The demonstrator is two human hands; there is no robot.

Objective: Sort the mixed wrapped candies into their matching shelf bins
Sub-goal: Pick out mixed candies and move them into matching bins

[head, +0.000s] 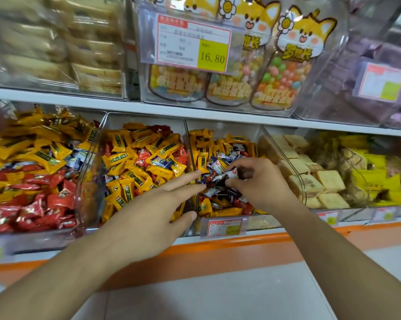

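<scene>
Left hand [148,211]: fingers straight, holding nothing, over the bin [192,144] divider.
Right hand [259,181]: fingers curled, pinching white-and-blue candy [232,173].

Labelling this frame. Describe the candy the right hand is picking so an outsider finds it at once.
On the lower shelf, find the third clear bin from the left, holding mixed yellow, red and blue-white candies. The right hand reaches into its middle and pinches one small candy. It has a white-and-blue wrapper, unlike the larger yellow packs behind it.
</scene>
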